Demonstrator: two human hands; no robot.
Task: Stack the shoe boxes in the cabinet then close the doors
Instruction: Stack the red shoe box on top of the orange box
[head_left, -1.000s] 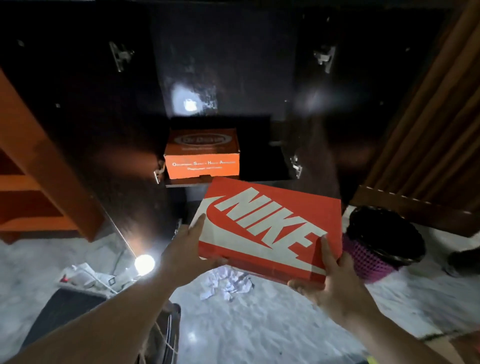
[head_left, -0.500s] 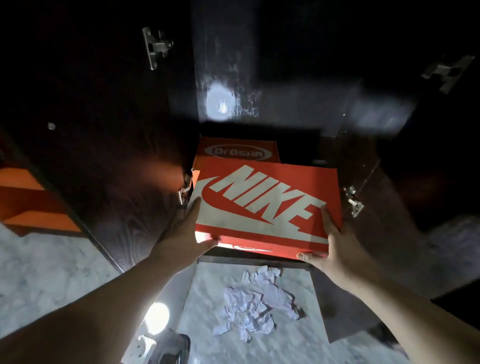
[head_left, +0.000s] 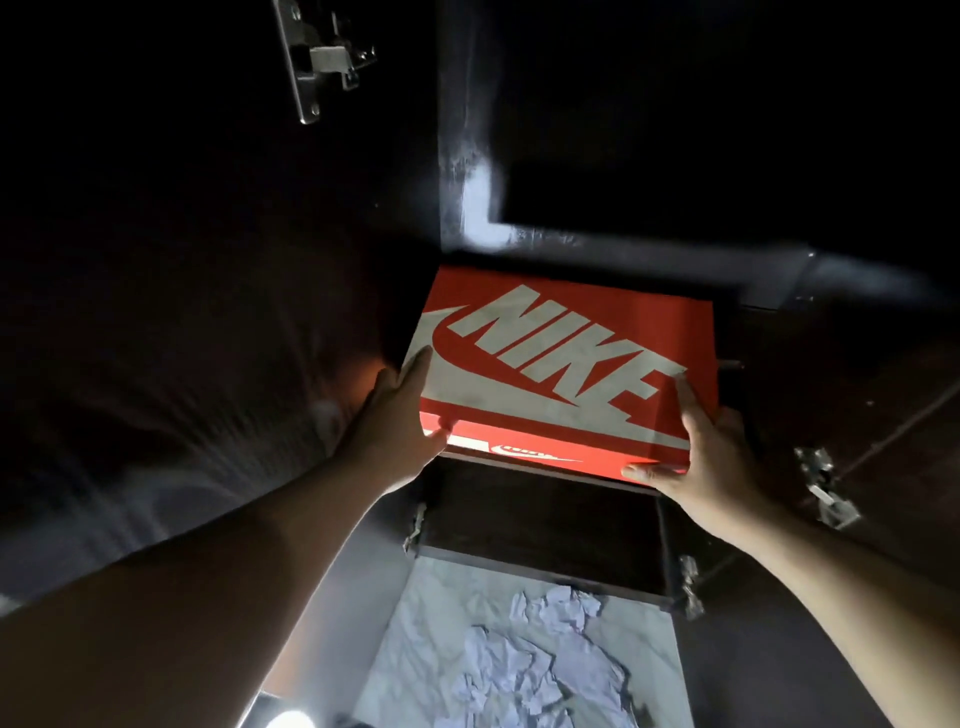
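**Nike box held at the cabinet shelf, both hands on it**

Dark cabinet interior (head_left: 727, 130), dim light, pale marble floor (head_left: 415, 623) below. Start at your hands: your left hand (head_left: 397, 426) grips the near-left corner of the red shoe box (head_left: 561, 364), thumb lying up along the lid's left edge, the other fingers curled under the front face. Your right hand (head_left: 711, 457) grips the near-right corner, thumb on the lid by the last letter of the logo, fingers wrapped under the box's front edge. Both hands are clamped on the box, 1 per corner.

The box sits flat-side up, white NIKE lettering and swoosh facing you, slightly tilted toward the camera. Its far end is inside the cabinet opening, its near end sticks out past the front edge of the dark shelf (head_left: 545, 514). Can't tell whether it rests on anything underneath; that is hidden by the box itself.

Outward: both dark doors stand open, left door (head_left: 182, 312) with a metal hinge (head_left: 322, 57) near its top, right door (head_left: 857, 415) with a hinge (head_left: 826, 488) near your right wrist. 2 more hinges show at the lower shelf corners. Crumpled white paper (head_left: 530, 660) lies on the floor just below the cabinet.
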